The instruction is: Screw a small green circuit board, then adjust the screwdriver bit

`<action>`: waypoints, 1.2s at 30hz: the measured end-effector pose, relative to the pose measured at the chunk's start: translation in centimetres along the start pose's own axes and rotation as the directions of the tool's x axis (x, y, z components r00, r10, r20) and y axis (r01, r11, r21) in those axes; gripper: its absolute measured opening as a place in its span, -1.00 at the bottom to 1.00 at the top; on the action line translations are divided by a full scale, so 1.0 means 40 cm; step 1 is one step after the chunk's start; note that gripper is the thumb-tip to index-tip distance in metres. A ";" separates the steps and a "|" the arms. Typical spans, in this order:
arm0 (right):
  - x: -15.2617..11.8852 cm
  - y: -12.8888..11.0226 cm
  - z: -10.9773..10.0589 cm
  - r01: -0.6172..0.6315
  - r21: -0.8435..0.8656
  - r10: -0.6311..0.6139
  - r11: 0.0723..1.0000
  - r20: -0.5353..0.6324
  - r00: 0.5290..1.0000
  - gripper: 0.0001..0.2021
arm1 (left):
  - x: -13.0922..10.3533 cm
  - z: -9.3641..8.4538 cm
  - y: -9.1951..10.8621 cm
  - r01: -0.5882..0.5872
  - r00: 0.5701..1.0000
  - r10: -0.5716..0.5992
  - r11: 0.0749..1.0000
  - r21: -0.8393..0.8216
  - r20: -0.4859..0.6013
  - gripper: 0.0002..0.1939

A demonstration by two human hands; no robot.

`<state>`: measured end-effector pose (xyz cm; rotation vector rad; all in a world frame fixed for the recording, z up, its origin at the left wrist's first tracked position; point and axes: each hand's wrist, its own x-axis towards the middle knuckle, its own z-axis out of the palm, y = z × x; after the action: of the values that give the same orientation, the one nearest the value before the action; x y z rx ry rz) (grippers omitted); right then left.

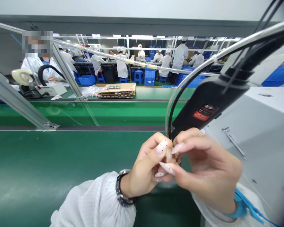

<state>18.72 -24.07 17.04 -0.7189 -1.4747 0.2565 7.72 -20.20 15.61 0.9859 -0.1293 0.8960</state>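
My left hand (144, 168) and my right hand (208, 165) meet above the green work surface (61, 164). Both have their fingers closed, thumb against fingertips, and the tips touch or nearly touch. Whatever lies between them is hidden or too small to name. A black watch strap (123, 189) circles the left wrist, and a blue wrist strap (241, 203) with a cord is on the right. Just behind the hands hangs a black powered tool (198, 104) with a red label, a clear tube (170, 104) running beside it; its lower end is hidden behind my fingers.
A white machine housing (262, 116) stands at right with a thin metal tool (234, 143) on it. Across a green belt are stacked cardboard trays (118, 90), a tape dispenser (29, 83) and a seated person (44, 67). A metal post (66, 69) slants at left.
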 end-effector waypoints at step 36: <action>0.000 0.014 0.023 0.080 -0.336 -0.083 0.938 0.007 0.997 -0.68 | 0.020 -0.037 -0.002 0.261 0.964 -0.214 0.867 -0.423 0.156 -0.59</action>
<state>17.97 -23.40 16.65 -0.9276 -1.5553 -0.0663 7.88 -18.61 15.07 0.6037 -0.2806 0.5507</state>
